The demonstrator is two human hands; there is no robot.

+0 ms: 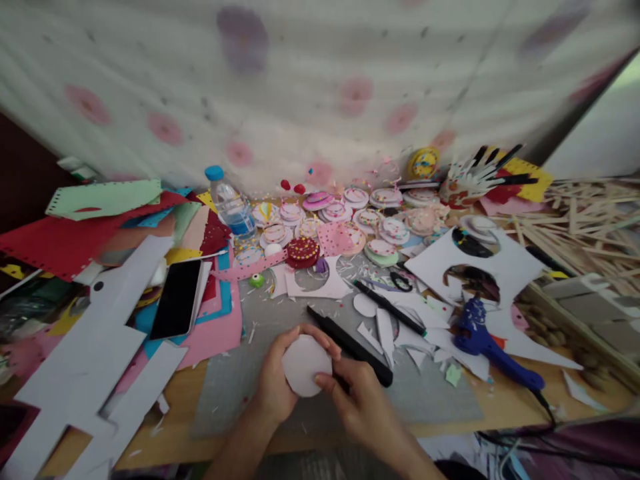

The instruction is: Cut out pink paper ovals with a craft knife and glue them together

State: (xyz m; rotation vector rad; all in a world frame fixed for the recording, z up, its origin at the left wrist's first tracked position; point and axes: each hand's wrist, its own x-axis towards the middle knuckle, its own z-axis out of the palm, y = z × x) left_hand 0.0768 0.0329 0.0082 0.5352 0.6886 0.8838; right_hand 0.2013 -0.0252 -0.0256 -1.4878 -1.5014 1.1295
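A round white disc (306, 367) is held up over the grey mat (225, 400) near the front of the table. My left hand (280, 373) wraps round its left and upper edge, fingers curled behind it. With thumb on the face and fingers at the right edge, my right hand (357, 393) pinches the same disc. Just beyond my hands lies a black pen-like tool (360, 353), partly hidden by my right fingers. Another black marker (390, 307) rests among white paper offcuts (385, 337).
A blue glue gun (495, 353) with a cable lies at the right. A phone (177, 299) sits on coloured sheets at the left. A water bottle (233, 207) and a red dotted disc (303, 252) stand farther back. Wooden sticks (590, 227) fill the back right.
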